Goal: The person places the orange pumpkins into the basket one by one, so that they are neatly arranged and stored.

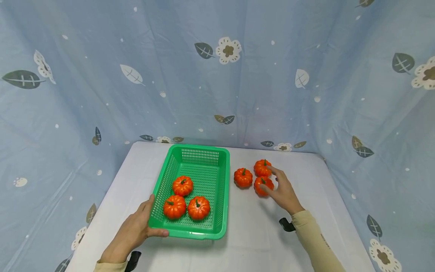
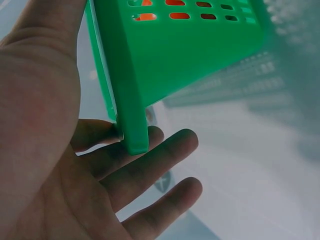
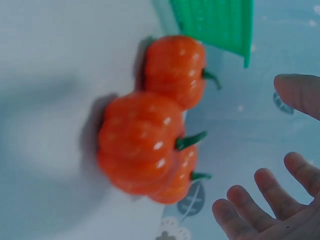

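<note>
Blue cloth printed with leaves and flowers point(image 1: 228, 49) hangs on three sides of a white counter point(image 1: 258, 234), closing the work area off.

Left hand point(image 1: 134, 230): grip on the near left corner of the green basket point(image 1: 200, 151). Thumb lies over the rim on top; in the left wrist view the fingers point(image 2: 150, 165) run underneath the corner of the basket point(image 2: 190, 55), loosely bent and pinching the rim between thumb and fingers. Judged purpose: the hold steadies a light plastic basket so it does not slide on the smooth counter.

Inside the basket, just beyond that grip, sit three orange pumpkins: one farther back point(image 1: 182, 185), two side by side nearer the hand point(image 1: 174, 206) point(image 1: 198, 207). All upright, stems up, touching or nearly so.

Right hand point(image 1: 283, 190): grip spread, fingers relaxed and apart, holding nothing. It reaches over a loose cluster of three more pumpkins on the counter to the right of the basket. Fingertips are at the nearest pumpkin point(image 1: 263, 186); whether they touch it, I cannot tell. The right wrist view shows the open fingers point(image 3: 250, 210) still apart from the pumpkins point(image 3: 140, 145). Beyond the fingertips: one pumpkin farther back point(image 1: 263, 167), another toward the basket point(image 1: 242, 177). The three huddle close together, within one reach of the hand.
</note>
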Demonstrator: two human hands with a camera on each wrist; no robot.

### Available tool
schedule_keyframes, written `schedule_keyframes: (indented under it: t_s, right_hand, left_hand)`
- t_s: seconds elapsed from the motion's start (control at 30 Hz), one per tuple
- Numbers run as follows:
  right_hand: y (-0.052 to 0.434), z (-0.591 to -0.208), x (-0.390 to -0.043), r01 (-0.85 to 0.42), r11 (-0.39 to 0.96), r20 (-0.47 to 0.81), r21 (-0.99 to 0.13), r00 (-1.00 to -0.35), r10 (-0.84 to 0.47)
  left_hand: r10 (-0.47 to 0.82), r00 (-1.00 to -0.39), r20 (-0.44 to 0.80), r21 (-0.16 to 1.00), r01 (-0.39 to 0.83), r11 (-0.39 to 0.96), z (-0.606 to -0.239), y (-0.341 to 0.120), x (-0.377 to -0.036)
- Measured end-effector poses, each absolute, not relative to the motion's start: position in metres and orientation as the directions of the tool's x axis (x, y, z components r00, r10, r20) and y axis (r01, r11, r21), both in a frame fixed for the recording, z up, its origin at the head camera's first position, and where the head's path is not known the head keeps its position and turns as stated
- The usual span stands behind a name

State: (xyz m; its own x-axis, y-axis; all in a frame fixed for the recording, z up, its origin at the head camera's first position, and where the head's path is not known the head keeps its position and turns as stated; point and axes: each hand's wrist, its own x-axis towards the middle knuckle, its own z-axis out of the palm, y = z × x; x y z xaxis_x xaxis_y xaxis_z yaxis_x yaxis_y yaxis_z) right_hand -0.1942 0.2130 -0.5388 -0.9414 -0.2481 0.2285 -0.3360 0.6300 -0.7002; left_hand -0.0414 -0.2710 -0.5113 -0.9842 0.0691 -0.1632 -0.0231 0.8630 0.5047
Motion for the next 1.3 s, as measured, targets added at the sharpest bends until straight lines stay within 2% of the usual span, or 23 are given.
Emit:
schedule_keyframes:
  t_s: [0.47,0.9,1.3]
  right_hand:
    - [0.230,-0.571,-0.205,-0.166,0.702,0.040,-0.693,-0.981,-0.192]
    - [0.227,-0.594,-0.209,-0.068,0.700,-0.093,-0.711,-0.978,-0.189]
    - [0.224,-0.596,-0.210,-0.081,0.717,-0.102,-0.693,-0.973,-0.208]
  left_hand:
    - [0.073,-0.982,-0.173,0.508,-0.026,0.861,-0.513,-0.272,-0.043]
    - [0.075,-0.984,-0.160,0.510,-0.017,0.860,-0.511,-0.271,-0.042]
    - [0.074,-0.984,-0.159,0.510,-0.018,0.860,-0.510,-0.271,-0.042]
